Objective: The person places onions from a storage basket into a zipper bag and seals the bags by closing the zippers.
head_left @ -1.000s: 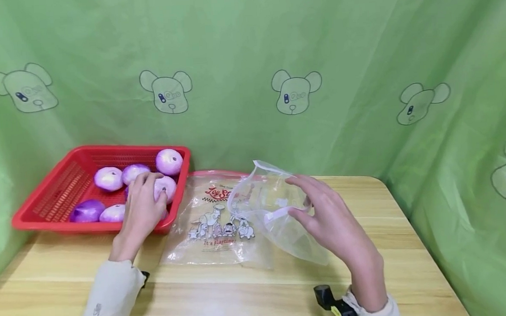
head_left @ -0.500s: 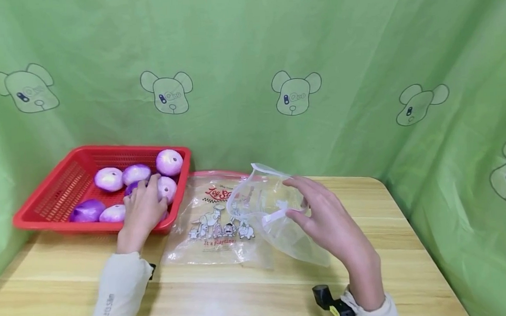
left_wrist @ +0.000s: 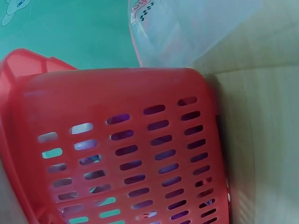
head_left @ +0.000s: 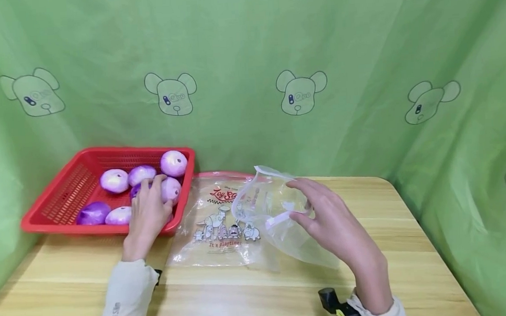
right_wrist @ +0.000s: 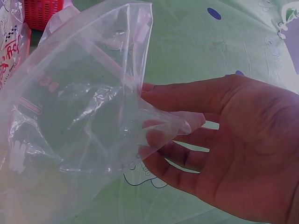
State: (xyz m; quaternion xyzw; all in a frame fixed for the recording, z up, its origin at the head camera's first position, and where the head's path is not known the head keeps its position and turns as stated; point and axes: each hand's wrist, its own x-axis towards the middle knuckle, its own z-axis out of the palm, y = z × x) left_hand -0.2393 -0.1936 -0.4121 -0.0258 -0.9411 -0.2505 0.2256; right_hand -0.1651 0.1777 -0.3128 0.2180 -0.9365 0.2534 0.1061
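Inside the red plastic basket (head_left: 106, 227), my left hand (head_left: 146, 211) reaches down among several purple onions. Its bent fingers and thumb lie beside an onion (head_left: 171, 190) near the right wall, and the palm side is hidden; I cannot tell whether it grips one. In the left wrist view the slotted basket wall (left_wrist: 117, 98) hides that hand's fingers. My right hand (head_left: 338, 220) holds a clear plastic bag (right_wrist: 88, 107) by its white-edged rim between thumb and fingers. The bag's mouth gapes toward the basket, with the plastic bunched at the fingertips.
A flat clear bag (head_left: 223, 255) printed with cartoon figures and a red top edge lies between the basket and the held bag, which partly overlaps it. The wooden table (head_left: 226, 298) backs onto a green curtain (head_left: 242, 125) with bear-head drawings.
My left hand has shifted a little within the basket, its thumb moving down off the front of the right-hand onion. The right hand keeps its hold on the bag. The view has shifted slightly.
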